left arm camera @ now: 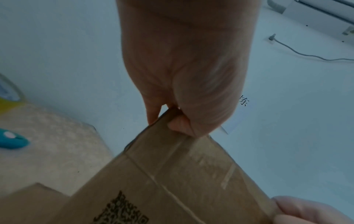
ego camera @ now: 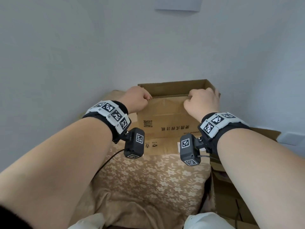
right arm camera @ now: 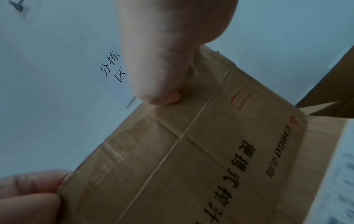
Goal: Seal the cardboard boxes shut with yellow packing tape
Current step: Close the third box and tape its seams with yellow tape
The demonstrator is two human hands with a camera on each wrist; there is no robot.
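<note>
An open brown cardboard box [ego camera: 166, 119] with a QR code and black print stands on a flowered cushion against the wall. My left hand [ego camera: 140, 98] pinches the left end of its near flap [left arm camera: 172, 159], thumb and fingers curled over the top edge. My right hand [ego camera: 201, 100] grips the right end of the same flap [right arm camera: 191, 136]. The flap stands upright between both hands. At the left edge of the left wrist view sits a yellow tape roll [left arm camera: 7, 97], partly cut off by the frame.
The beige flowered cushion [ego camera: 148, 179] fills the foreground. Another cardboard box [ego camera: 231, 187] stands at the right. A teal object [left arm camera: 13, 141] lies on the cushion to the left. The pale wall [ego camera: 148, 47] is directly behind the box.
</note>
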